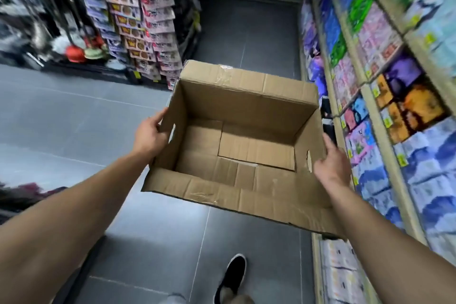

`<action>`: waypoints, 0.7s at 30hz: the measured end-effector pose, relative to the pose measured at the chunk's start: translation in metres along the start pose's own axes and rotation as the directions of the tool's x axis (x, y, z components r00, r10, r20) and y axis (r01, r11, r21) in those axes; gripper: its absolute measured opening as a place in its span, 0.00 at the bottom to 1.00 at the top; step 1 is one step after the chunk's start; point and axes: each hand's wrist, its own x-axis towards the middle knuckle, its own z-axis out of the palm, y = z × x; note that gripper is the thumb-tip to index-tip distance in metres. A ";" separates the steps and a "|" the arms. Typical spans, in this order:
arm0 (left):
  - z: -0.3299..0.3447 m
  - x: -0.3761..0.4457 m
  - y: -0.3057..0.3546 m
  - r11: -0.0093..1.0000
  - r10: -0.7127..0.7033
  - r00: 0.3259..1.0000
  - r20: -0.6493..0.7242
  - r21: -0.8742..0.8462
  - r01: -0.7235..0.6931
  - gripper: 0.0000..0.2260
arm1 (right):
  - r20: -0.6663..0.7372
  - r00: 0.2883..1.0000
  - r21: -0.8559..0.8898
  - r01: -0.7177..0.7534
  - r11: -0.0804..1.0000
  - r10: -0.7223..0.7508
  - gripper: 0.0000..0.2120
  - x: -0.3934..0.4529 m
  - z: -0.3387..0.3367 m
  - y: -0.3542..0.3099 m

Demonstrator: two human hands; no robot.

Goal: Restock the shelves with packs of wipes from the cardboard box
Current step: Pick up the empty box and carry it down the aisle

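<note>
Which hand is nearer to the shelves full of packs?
The right. The right hand grips the cardboard box on the side next to the shelves; the left hand holds the opposite side, towards the open aisle.

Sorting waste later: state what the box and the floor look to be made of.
Cardboard box: brown corrugated cardboard, matte, with creases, fold lines and glossy tape strips on the flaps. Floor: seemingly grey tile, slightly sheened, with thin pale joint lines.

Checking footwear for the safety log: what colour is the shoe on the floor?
Black with a white sole edge: the shoe, seen in the head view.
</note>
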 end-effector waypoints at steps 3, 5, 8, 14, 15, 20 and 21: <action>0.016 0.050 0.040 1.000 -0.006 0.999 -0.044 0.007 0.006 0.28 | 0.010 0.999 0.000 0.046 0.999 -0.046 0.36 0.081 -0.013 -0.021; 0.025 0.084 0.065 1.000 -0.013 0.998 -0.067 0.005 0.013 0.27 | 0.010 0.997 -0.005 0.077 0.997 -0.077 0.36 0.132 -0.020 -0.037; 0.040 0.141 0.094 0.997 -0.036 0.997 -0.071 -0.068 0.031 0.31 | 0.009 0.996 -0.017 0.093 0.996 -0.092 0.35 0.203 -0.025 -0.064; 0.078 0.284 0.145 0.991 -0.025 0.996 -0.083 -0.130 0.015 0.30 | 0.006 0.994 -0.017 0.111 0.994 -0.111 0.36 0.360 -0.001 -0.121; 0.086 0.314 0.152 0.992 -0.007 0.996 -0.086 -0.124 -0.004 0.29 | 0.004 0.994 -0.014 0.108 0.994 -0.107 0.36 0.388 0.004 -0.131; 0.114 0.453 0.207 0.991 0.010 0.999 -0.050 -0.130 -0.017 0.30 | -0.005 0.997 -0.011 0.078 0.997 -0.078 0.37 0.525 0.011 -0.185; 0.118 0.478 0.220 0.992 0.011 0.999 -0.047 -0.126 -0.017 0.30 | -0.013 0.997 -0.016 0.071 0.997 -0.071 0.37 0.552 0.009 -0.196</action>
